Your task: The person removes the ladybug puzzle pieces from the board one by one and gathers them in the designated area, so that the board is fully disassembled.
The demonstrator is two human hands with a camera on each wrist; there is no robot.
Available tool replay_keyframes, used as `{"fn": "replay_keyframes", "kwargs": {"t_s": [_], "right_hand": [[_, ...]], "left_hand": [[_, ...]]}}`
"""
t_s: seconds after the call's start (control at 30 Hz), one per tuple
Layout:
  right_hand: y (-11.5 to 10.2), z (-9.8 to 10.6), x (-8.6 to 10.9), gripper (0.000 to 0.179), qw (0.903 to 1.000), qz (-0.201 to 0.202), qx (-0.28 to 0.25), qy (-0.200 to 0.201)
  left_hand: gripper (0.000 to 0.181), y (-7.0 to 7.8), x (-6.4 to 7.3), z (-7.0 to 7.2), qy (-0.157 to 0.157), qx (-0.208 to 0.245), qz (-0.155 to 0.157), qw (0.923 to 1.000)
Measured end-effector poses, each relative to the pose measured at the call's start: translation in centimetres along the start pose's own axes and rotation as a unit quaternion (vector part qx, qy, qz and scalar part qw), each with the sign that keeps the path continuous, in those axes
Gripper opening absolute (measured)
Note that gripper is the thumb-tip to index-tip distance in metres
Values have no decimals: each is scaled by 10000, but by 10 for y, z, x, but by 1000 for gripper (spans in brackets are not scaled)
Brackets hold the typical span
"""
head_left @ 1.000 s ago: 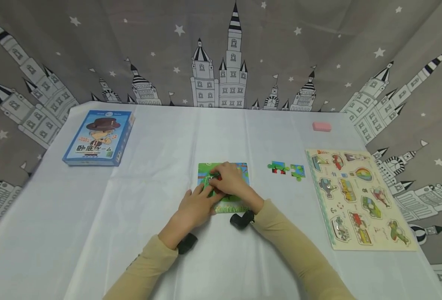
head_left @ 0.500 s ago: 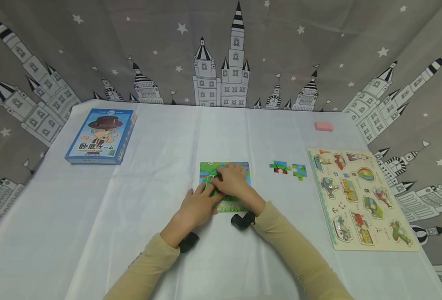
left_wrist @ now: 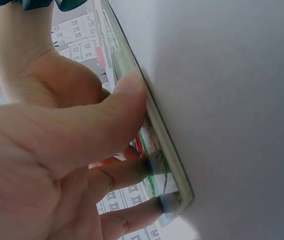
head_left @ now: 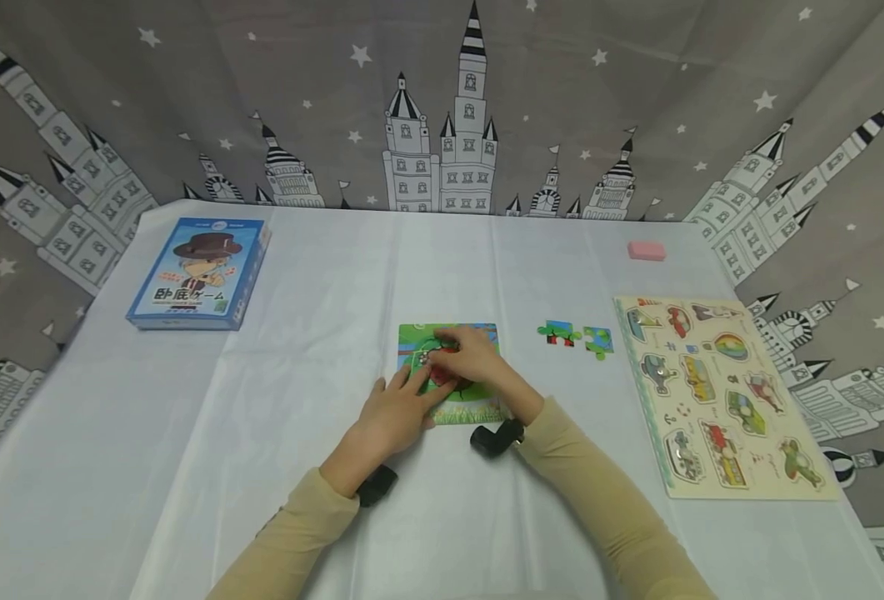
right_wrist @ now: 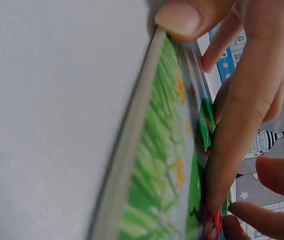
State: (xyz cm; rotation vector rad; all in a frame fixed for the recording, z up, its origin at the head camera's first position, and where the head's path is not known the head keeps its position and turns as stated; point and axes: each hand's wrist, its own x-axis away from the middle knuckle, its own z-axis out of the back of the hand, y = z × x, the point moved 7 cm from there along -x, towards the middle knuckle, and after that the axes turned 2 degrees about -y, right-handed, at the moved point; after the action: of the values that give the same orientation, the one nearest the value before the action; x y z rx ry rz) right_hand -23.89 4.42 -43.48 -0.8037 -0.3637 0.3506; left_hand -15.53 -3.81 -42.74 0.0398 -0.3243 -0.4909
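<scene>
A small picture puzzle (head_left: 466,414) with a red ladybug (head_left: 442,377) on green lies at the table's middle. My left hand (head_left: 397,414) rests on its left side with fingers spread; the thumb touches the near edge in the left wrist view. Over the puzzle's upper right part is my right hand (head_left: 475,358), its thumb and forefinger apart at the ladybug, touching the surface. The right hand covers part of the picture, so whether a piece lies under its fingers is hidden. Two loose jigsaw pieces, one blue and red (head_left: 560,331), one blue and green (head_left: 598,339), lie to the right.
At far left lies a blue game box (head_left: 196,271). A wooden peg puzzle board (head_left: 711,400) with vehicle shapes lies at right, with a pink block (head_left: 646,251) beyond it. White cloth (head_left: 322,267) covers the table; a grey castle-print curtain (head_left: 322,67) hangs behind.
My right hand has drawn slightly right, and its thumb and forefinger have spread apart. More of the ladybug shows now. The left hand stays almost where it was.
</scene>
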Motion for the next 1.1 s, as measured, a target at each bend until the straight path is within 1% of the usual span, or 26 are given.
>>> {"fn": "replay_keyframes", "kwargs": {"t_s": [0.07, 0.17, 0.3, 0.43, 0.57, 0.67, 0.73, 0.83, 0.97, 1.03, 1.1], "right_hand": [[-1, 2, 0, 45, 10000, -25, 51, 81], [-4, 4, -2, 44, 9993, -18, 291, 230], [-9, 5, -5, 43, 9983, 34, 486, 322], [-13, 5, -8, 46, 9981, 78, 514, 322], [-14, 4, -10, 53, 9971, 88, 695, 280], [-13, 4, -11, 53, 9971, 75, 729, 205], [-10, 7, -10, 51, 9980, 60, 602, 168], [-1, 20, -5, 52, 9995, 55, 223, 202], [21, 52, 7, 55, 9988, -40, -249, 414], [36, 69, 14, 56, 9976, -198, -358, 559], [50, 84, 21, 56, 9964, -356, -341, 689]], "left_hand": [[56, 0, 0, 0, 0, 48, -7, 10000], [56, 0, 0, 0, -17, 100, -8, 9999], [55, 0, -1, -2, -48, 121, 25, 9999], [55, -1, -2, -4, -87, 129, 55, 9999], [55, -2, -3, -6, -91, 180, 59, 9998], [55, -2, -3, -6, -75, 210, 47, 9997], [55, -3, -3, -6, -70, 198, 47, 9998], [55, -3, -3, -7, -48, 191, 42, 9998], [56, -3, -3, -6, -4, 236, 27, 9997], [56, -2, -3, -5, 20, 268, 12, 9996], [55, -2, -3, -5, 15, 299, 15, 9996]]}}
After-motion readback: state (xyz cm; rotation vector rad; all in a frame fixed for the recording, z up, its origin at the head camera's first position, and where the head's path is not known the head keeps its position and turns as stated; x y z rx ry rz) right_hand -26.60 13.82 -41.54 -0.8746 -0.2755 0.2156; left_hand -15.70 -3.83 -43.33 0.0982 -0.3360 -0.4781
